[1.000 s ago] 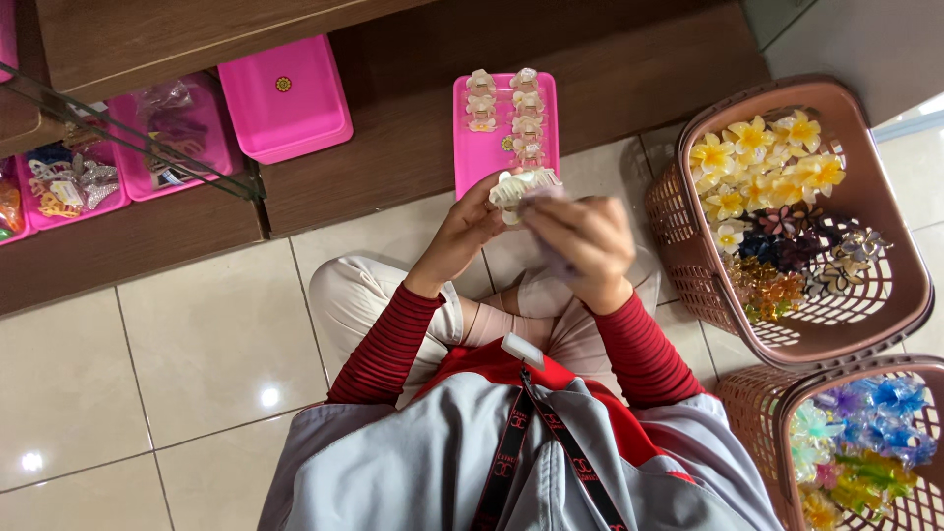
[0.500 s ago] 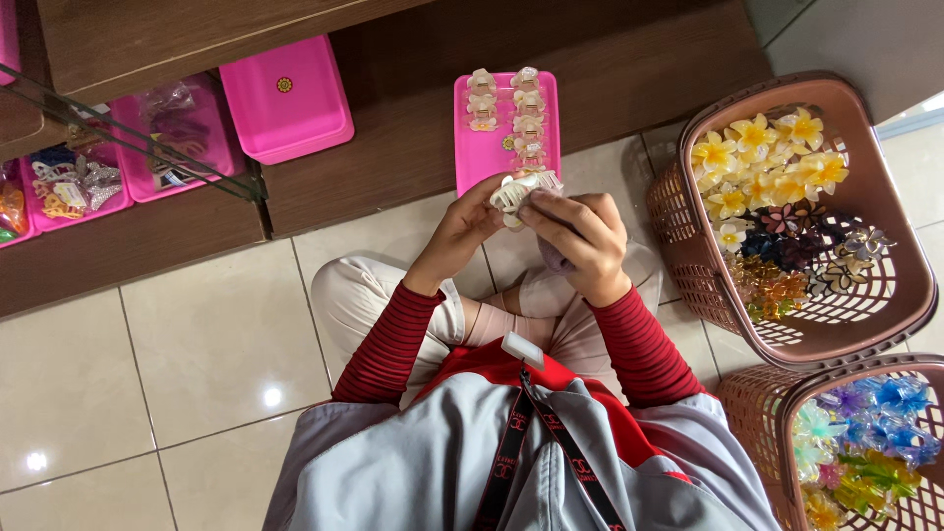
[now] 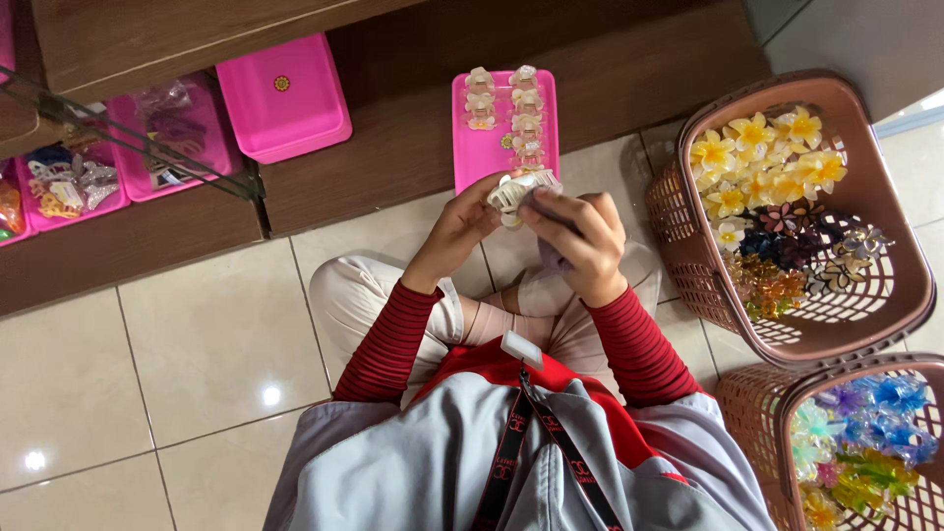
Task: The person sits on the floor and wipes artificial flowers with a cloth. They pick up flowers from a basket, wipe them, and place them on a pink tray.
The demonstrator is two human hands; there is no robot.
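As a second ago, both hands (image 3: 531,221) still grip the cream hair clip (image 3: 519,192), barely shifted above pink tray (image 3: 482,157)

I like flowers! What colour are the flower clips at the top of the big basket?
Yellow flower clips, white-edged, in the basket; head view.

A shop: baskets (image 3: 885,324) of hair clips, pink display trays (image 3: 285,98).
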